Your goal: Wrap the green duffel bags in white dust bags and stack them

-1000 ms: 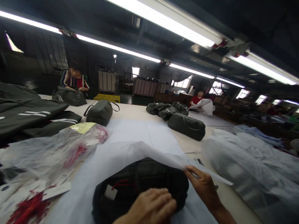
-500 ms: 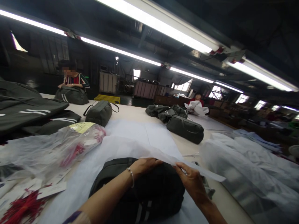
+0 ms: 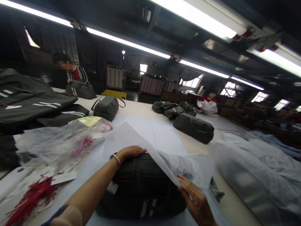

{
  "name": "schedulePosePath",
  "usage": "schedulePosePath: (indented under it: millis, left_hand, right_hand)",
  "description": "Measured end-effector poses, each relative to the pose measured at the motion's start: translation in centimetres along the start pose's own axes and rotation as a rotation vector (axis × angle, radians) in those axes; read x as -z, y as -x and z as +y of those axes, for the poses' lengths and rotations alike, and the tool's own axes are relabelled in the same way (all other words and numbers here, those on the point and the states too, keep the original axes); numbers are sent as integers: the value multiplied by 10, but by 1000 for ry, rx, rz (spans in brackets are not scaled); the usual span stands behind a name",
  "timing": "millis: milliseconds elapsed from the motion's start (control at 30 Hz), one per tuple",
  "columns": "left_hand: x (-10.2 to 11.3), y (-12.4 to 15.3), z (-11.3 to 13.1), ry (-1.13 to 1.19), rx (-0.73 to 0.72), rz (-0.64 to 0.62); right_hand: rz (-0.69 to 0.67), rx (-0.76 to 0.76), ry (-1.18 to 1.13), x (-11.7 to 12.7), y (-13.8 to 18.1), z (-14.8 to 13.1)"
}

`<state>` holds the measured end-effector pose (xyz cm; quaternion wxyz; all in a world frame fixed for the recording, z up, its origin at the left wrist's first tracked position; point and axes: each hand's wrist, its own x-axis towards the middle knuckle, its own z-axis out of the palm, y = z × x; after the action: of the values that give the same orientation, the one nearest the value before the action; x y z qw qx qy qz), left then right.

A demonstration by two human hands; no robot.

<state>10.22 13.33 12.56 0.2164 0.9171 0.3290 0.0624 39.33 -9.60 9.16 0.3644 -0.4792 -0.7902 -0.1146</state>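
A dark green bag (image 3: 141, 185) with white stripes lies in front of me on white tissue paper (image 3: 131, 138). My left hand (image 3: 131, 152) reaches over the far side of the bag, fingers pressed on the sheet's edge there. My right hand (image 3: 195, 197) rests at the bag's near right, pinching the sheet where it folds over the bag. The paper rises in a crumpled fold (image 3: 185, 168) between my two hands.
A clear plastic bag of red-stringed tags (image 3: 63, 142) and loose tags (image 3: 35, 191) lie at the left. Dark bags (image 3: 194, 127) sit across the table, and a stack (image 3: 28, 103) is at far left. Plastic-wrapped goods (image 3: 256, 175) lie at right. Two people work at the far side.
My right hand has drawn the sheet down toward me over the bag's right side. My left hand moved a little left along the bag's far edge. The view shifted slightly.
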Motion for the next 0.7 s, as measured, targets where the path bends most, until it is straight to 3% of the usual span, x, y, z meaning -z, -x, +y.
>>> schedulePosePath:
  millis: [133,300,433,500,600,700]
  left_hand:
    - [0,10,2,-34,78,84]
    - [12,52,8,-161,178,400]
    - [46,52,-5,-485,-10,682]
    - [67,38,-16,-660,-126,708]
    - [96,24,-29,-749,-129,639]
    - [111,44,-34,-764,-98,616]
  right_hand:
    - [-12,50,25,-4,6,6]
    - [20,74,-3,-5,4,8]
    - [8,56,-8,-5,5,8]
    - [-10,95,-3,-5,6,9]
    - [-19,162,0,-3,6,14]
    - [-17,156,38,2,8,18]
